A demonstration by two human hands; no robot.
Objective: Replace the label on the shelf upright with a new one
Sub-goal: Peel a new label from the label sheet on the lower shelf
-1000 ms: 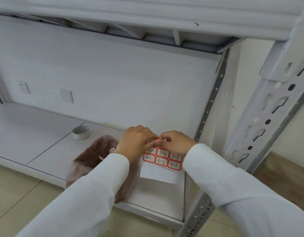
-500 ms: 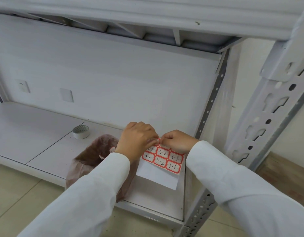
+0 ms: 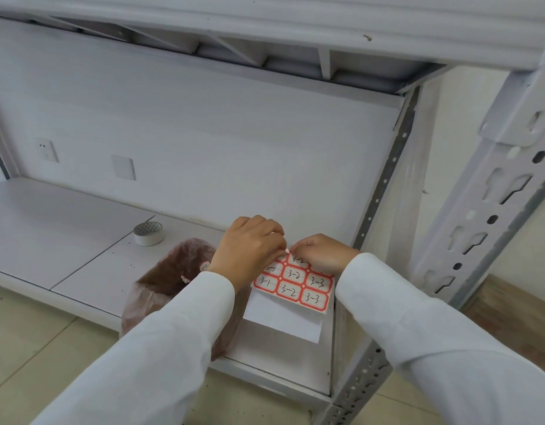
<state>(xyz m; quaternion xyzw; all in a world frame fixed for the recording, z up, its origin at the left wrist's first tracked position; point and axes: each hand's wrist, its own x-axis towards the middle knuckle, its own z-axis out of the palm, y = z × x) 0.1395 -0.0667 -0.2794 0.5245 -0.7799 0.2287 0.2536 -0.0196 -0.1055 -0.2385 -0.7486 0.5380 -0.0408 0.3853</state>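
Both hands meet over the sheet of red-bordered paper labels [image 3: 295,285], which lies on the grey metal shelf board [image 3: 81,240], partly on a plain white backing paper [image 3: 283,320]. The left hand [image 3: 249,246] has its grip closed in a pinch on what looks like the small lifted corner of one label at the upper edge of the sheet, and the right hand [image 3: 321,253] presses its fingers on the same edge, just beside that pinch, to hold the sheet down. The perforated grey shelf upright [image 3: 492,216], where the new label must go, stands well apart to the right of both grips; I see no label on it in this view.

What could go wrong, in my judgement: the thin label may tear or curl on itself if the pinch pulls too fast or at a steep angle. If the right hand slips, the whole sheet may lift together with the label. The sticky side can also catch on the fingers (then it holds badly on the metal).

The readable writing is by hand, in black: "3-1", "3-2" and "3-3", repeated in rows.

To the left of the left grip is a bin lined with a pinkish-brown plastic bag [image 3: 173,283], and further behind it a roll of white tape [image 3: 148,234].
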